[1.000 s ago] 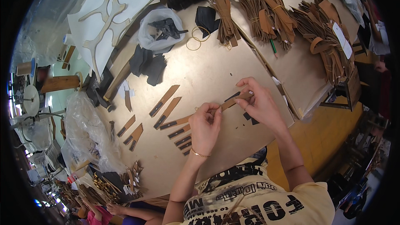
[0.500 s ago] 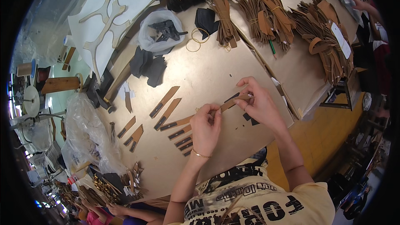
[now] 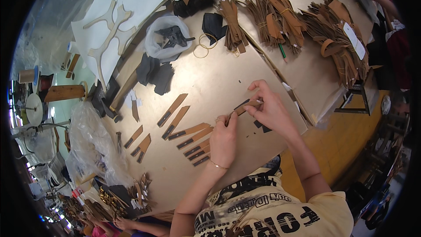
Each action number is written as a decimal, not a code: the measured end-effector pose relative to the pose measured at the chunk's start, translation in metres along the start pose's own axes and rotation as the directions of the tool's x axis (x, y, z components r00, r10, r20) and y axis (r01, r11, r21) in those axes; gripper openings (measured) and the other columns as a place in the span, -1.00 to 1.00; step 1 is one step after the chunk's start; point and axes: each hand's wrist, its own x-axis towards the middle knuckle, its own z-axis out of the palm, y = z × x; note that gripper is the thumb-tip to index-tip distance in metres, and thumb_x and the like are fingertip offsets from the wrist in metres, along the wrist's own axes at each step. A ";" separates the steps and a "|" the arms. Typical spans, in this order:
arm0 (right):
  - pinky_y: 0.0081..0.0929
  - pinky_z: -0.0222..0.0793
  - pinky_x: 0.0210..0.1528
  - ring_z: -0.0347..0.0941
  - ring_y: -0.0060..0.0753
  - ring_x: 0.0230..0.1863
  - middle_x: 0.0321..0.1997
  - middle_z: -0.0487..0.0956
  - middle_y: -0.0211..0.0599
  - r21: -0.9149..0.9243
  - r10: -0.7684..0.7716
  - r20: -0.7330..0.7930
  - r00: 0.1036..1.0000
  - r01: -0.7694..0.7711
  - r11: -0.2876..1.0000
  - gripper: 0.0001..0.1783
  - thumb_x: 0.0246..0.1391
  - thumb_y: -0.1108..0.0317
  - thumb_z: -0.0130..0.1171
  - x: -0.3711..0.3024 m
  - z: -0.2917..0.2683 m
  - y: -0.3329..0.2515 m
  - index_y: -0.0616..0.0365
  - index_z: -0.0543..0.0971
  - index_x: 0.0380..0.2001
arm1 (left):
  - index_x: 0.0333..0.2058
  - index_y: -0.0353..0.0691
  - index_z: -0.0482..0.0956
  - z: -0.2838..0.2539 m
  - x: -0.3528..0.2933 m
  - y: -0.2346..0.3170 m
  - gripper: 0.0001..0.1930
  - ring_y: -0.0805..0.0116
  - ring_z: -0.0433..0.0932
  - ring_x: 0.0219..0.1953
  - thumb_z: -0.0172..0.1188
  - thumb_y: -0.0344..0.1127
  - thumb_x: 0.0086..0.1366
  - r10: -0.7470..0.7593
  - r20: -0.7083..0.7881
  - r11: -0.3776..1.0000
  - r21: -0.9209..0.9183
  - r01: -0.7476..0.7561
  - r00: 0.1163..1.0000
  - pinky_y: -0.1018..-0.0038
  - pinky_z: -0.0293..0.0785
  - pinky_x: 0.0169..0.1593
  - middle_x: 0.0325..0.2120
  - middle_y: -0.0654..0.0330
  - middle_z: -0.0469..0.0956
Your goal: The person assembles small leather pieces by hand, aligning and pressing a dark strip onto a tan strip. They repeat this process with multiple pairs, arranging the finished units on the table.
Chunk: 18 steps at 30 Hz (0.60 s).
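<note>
We see a clear plastic bag of dark pieces at upper centre, a white oblong tag on the brown strap bundle at upper right, and crumpled clear bags at left.

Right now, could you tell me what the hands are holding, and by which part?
Both hold one brown strip with a dark piece: left hand at its lower end, right hand at its upper end.

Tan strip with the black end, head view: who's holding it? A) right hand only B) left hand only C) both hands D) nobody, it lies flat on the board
C: the left hand pinches one end of the tan strip and the right hand pinches the other, above the board.
</note>
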 end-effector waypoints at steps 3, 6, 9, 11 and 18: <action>-0.32 0.44 -0.41 0.53 -0.25 -0.48 -0.37 0.53 -0.12 -0.026 0.033 -0.020 0.999 -0.034 0.999 -0.51 0.02 0.52 0.30 -0.002 -0.001 -0.003 0.16 0.34 0.00 | 0.07 -0.27 0.51 0.001 -0.003 0.003 -0.56 0.06 0.56 -0.33 0.09 -0.59 0.18 0.038 0.061 0.991 0.123 -0.045 0.997 0.26 0.52 -0.32 -0.24 -0.01 0.45; -0.32 0.45 -0.40 0.54 -0.26 -0.46 -0.37 0.53 -0.14 -0.018 -0.020 -0.066 0.998 0.019 1.000 -0.52 0.04 0.53 0.28 -0.007 0.000 -0.006 0.16 0.36 0.02 | 0.10 -0.35 0.46 -0.002 -0.002 0.005 -0.54 0.06 0.57 -0.28 0.06 -0.57 0.18 0.056 0.121 0.979 0.188 -0.079 0.991 0.28 0.54 -0.26 -0.20 -0.03 0.45; -0.33 0.45 -0.38 0.55 -0.25 -0.45 -0.37 0.54 -0.18 -0.079 -0.103 -0.112 0.988 0.094 0.992 -0.54 0.07 0.54 0.25 -0.013 0.002 -0.005 0.15 0.38 0.03 | 0.10 -0.44 0.43 -0.005 0.000 0.007 -0.55 0.12 0.59 -0.25 0.06 -0.53 0.19 0.074 0.153 0.964 0.243 -0.111 0.985 0.32 0.57 -0.21 -0.16 -0.04 0.47; -0.33 0.46 -0.36 0.56 -0.23 -0.43 -0.39 0.55 -0.21 -0.155 -0.181 -0.164 0.970 0.156 0.976 -0.56 0.08 0.56 0.23 -0.015 0.003 -0.002 0.15 0.39 0.04 | 0.09 -0.45 0.43 -0.007 0.001 0.007 -0.55 0.11 0.59 -0.24 0.06 -0.53 0.19 0.086 0.156 0.962 0.245 -0.123 0.984 0.33 0.58 -0.19 -0.16 -0.04 0.47; -0.31 0.45 -0.34 0.56 -0.19 -0.41 -0.42 0.56 -0.22 -0.154 -0.214 -0.174 0.961 0.188 0.970 -0.57 0.08 0.58 0.20 -0.004 0.000 0.011 0.13 0.40 0.03 | 0.08 -0.45 0.44 -0.008 0.002 0.008 -0.56 0.10 0.59 -0.22 0.06 -0.54 0.19 0.061 0.170 0.974 0.205 -0.096 0.983 0.32 0.58 -0.18 -0.17 -0.05 0.47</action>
